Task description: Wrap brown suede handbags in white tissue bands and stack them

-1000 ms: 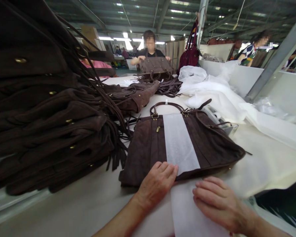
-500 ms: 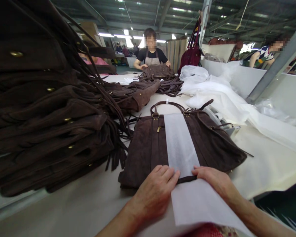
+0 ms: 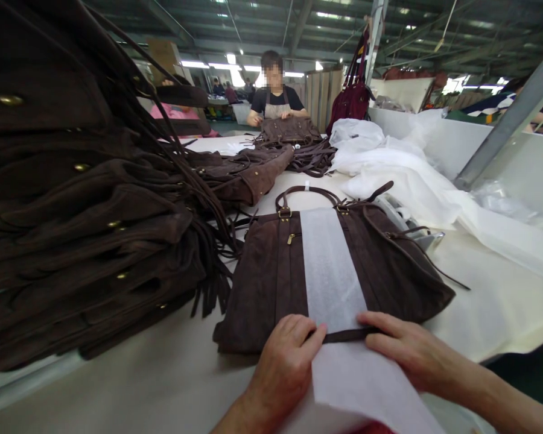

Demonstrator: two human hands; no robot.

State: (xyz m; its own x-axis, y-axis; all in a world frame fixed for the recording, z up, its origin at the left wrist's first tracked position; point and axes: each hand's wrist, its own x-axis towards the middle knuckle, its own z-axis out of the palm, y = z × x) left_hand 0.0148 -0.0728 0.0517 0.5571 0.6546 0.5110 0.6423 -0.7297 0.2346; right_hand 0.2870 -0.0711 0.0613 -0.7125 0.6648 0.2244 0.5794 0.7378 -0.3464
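Observation:
A dark brown bag [image 3: 262, 283] lies flat on the pale table, its handles pointing away from me. Down its middle runs a white paper strip [image 3: 330, 265], and more white paper [image 3: 362, 380] hangs over the bag's near edge. My left hand [image 3: 289, 355] is closed on the near edge of the bag, left of the strip, thumb and fingers pinching it. My right hand [image 3: 402, 343] rests at the strip's right side on the same edge, its fingers and thumb a little apart around the bag's edge.
Stacked brown bags [image 3: 95, 241] rise high on the left. White wrapping sheets [image 3: 402, 163] lie at the right, near a slanted metal post [image 3: 502, 120]. Across the table a person [image 3: 276, 99] handles another brown bag [image 3: 289, 128]. A maroon bag [image 3: 350, 102] hangs behind.
Both hands have shifted slightly nearer to me along with the bag's near edge, and the right hand's thumb now shows. The person at the far right has bent lower, partly behind the post.

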